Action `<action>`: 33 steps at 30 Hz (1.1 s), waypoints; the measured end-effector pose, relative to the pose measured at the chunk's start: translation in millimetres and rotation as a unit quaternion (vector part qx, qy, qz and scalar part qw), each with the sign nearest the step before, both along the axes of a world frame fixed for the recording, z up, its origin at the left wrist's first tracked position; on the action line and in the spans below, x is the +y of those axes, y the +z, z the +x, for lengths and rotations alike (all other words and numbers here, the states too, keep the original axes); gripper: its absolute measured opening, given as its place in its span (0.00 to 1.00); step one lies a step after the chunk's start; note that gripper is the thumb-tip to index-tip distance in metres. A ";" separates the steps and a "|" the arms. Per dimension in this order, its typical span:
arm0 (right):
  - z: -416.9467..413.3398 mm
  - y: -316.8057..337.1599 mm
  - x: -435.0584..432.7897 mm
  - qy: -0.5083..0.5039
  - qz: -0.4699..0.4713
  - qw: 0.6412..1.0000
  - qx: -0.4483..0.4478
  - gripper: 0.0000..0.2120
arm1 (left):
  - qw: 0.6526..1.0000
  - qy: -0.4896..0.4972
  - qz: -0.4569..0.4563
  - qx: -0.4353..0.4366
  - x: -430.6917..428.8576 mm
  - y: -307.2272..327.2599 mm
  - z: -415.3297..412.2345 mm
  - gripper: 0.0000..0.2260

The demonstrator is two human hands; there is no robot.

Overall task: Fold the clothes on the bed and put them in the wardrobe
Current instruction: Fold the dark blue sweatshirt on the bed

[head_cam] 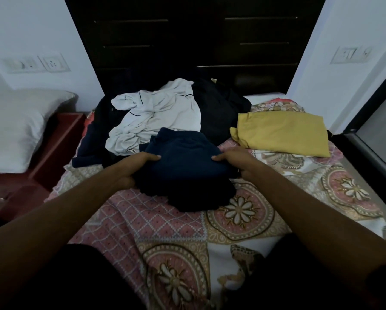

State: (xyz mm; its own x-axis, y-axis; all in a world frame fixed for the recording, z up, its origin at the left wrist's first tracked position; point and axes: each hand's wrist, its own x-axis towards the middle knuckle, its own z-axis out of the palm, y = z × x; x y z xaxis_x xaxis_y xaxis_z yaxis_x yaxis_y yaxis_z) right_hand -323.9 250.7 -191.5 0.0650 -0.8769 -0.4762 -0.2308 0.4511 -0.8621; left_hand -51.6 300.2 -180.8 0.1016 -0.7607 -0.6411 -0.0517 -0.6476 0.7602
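L hand (pixel 135 170): ours, clamped on the L edge of the navy garment (pixel 187 168), thumb on top, fingers curled under.
R hand (pixel 233 161): ours too, gripping the R edge, thumb on top.
Navy garment: folded, mid-bed on the patterned sheet (pixel 165 231), betw. our hands; we can't tell if it's lifted or resting.
White garment (pixel 156 115): crumpled, just behind the navy one, touching it.
Dark pile (pixel 218 108): unfolded, beside the white one, nr the dark panel (pixel 198 41) w/ bar handles.
Yellow garment (pixel 281 133): folded flat, to our R, apart from the navy one.
Pillow (pixel 15 126): on a red side table (pixel 60 139), L of the bed.
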 end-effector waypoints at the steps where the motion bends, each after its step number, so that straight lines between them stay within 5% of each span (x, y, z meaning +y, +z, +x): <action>1: 0.2 4.4 -2.8 -0.007 -0.017 1.000 -0.025 0.06 | 1.000 0.003 0.001 -0.018 1.3 4.1 -1.0 0.21; 6: 1.0 1.1 -12.1 -0.067 -0.060 0.996 -0.003 0.10 | 0.993 0.036 0.048 -0.106 14.1 2.9 -8.0 0.29; 10: -0.3 -10.2 7.7 -0.031 0.076 0.997 0.011 0.22 | 0.995 0.058 0.073 -0.029 26.8 -0.9 -14.7 0.23; 14: -4.5 -19.9 7.1 -0.046 0.115 0.990 -0.061 0.26 | 0.995 0.075 0.064 0.023 25.5 1.7 -3.7 0.23; 18: 1.5 -11.3 3.2 -0.028 0.120 0.985 -0.123 0.23 | 0.992 0.108 0.039 0.044 17.5 14.8 4.9 0.19; 21: 5.8 6.8 -0.2 -0.022 0.087 0.972 -0.219 0.04 | 0.992 0.102 0.034 0.061 9.5 36.8 9.3 0.10; 23: 6.2 21.4 -4.4 -0.020 0.055 0.964 -0.260 0.06 | 0.992 0.102 0.031 0.062 3.6 53.7 7.5 0.05; 28: -20.1 66.6 -19.3 -0.045 -0.027 0.955 -0.293 0.22 | 0.985 0.123 -0.103 0.061 -23.2 94.1 -25.9 0.03; 33: -117.2 105.6 -15.2 -0.100 -0.158 0.926 -0.327 0.32 | 0.956 -0.011 -0.288 0.056 -48.0 107.8 -117.0 0.20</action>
